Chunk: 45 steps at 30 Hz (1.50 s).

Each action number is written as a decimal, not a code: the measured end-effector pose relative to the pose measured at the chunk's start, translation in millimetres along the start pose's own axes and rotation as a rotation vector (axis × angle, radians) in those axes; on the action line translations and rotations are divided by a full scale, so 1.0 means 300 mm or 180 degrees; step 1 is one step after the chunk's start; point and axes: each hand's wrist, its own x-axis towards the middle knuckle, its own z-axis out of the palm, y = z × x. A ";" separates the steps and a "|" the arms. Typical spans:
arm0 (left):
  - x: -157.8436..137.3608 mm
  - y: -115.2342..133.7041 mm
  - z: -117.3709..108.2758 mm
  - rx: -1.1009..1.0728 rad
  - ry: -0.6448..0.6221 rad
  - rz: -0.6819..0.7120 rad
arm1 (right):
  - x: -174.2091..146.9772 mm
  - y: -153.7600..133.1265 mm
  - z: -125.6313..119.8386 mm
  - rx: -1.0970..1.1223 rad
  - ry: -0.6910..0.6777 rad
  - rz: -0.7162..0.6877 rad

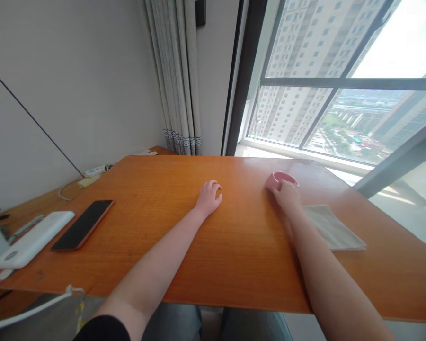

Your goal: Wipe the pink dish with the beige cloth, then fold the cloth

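While the pink bowl [273, 181] is sitting toward the far right of the wooden table [163, 189], near the window [335, 83], the right hand [288, 193] is grasping its near side — seemingly a one-edged hold, so the bowl could tip or slip if that pinch were loosening or pulling unevenly. The right arm [326, 255] is pointing forward nearly straight, crossing in front of the left edge of the folded cloth [335, 229], while the left hand [209, 197] is holding nothing, loosely curled at mid-table — well apart from the bowl.
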 end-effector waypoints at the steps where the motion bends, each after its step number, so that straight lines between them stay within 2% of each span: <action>1: -0.002 0.014 -0.012 0.0019 0.0150 0.0126 | -0.005 -0.038 -0.005 0.0135 0.0024 -0.0299; 4: 0.001 0.051 -0.064 0.0142 0.0183 0.0646 | -0.050 -0.182 -0.012 0.0607 -0.0044 -0.1460; 7: 0.009 0.052 -0.122 0.0304 -0.0243 0.1089 | -0.131 -0.319 -0.008 0.1027 -0.0193 -0.2415; 10: -0.006 0.009 -0.176 0.0463 -0.0664 0.1275 | -0.205 -0.394 -0.004 0.1227 -0.0234 -0.2887; 12: -0.032 -0.041 -0.213 0.0542 -0.0746 0.1218 | -0.229 -0.405 -0.007 0.1499 -0.0104 -0.2926; 16: -0.083 -0.179 -0.306 0.0773 -0.0448 0.0585 | -0.220 -0.376 -0.005 0.1892 0.0292 -0.2437; 20: -0.107 -0.338 -0.400 0.1281 0.0025 -0.0289 | -0.194 -0.349 0.017 0.1823 0.0120 -0.2173; 23: -0.127 -0.427 -0.441 0.1544 0.0317 -0.0844 | -0.187 -0.345 0.028 0.1816 0.0028 -0.2126; 27: -0.161 -0.488 -0.448 0.1802 0.0423 -0.1348 | -0.186 -0.337 0.035 0.1803 -0.0041 -0.2093; 32: -0.183 -0.517 -0.435 0.1881 0.0262 -0.1595 | -0.185 -0.338 0.051 0.1668 -0.0085 -0.1933; 35: -0.185 -0.527 -0.436 0.1875 0.0225 -0.1638 | -0.159 -0.318 0.026 0.1302 -0.0112 -0.1447; 38: -0.187 -0.527 -0.440 0.1823 0.0160 -0.1675 | -0.097 -0.201 -0.037 0.0877 -0.0460 -0.0527; 41: -0.189 -0.507 -0.441 0.1793 0.0199 -0.1792 | -0.031 0.025 -0.100 0.0582 -0.0546 0.0138; 43: -0.181 -0.477 -0.442 0.1799 0.0434 -0.1789 | -0.012 0.182 -0.126 0.0348 -0.0686 0.0518; 45: -0.163 -0.422 -0.439 0.1758 0.0753 -0.1604 | -0.023 0.288 -0.136 0.0277 -0.0516 0.0714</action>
